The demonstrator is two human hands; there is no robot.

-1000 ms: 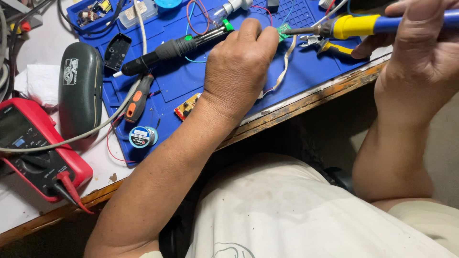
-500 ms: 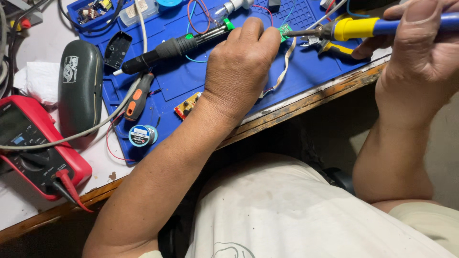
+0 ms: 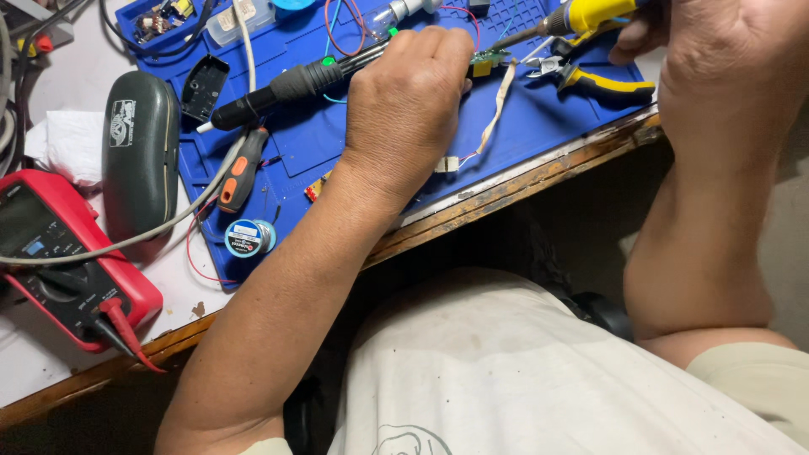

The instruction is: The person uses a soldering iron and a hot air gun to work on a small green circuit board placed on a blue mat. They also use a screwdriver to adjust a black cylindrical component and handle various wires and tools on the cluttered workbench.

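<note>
My left hand rests knuckles-up on the blue work mat, fingers closed around a small green circuit board at its fingertips. My right hand grips a yellow-handled soldering iron whose metal tip points left at the board. A black-handled tool lies on the mat just left of my left hand. A white strip with thin wires trails down from the board.
Yellow-handled cutters lie on the mat below the iron. A solder spool and a small orange screwdriver sit at the mat's left. A dark green case and a red multimeter are further left. The worn table edge runs diagonally.
The soldering iron's tip has stayed at the board, with only slight shifts of both hands.
</note>
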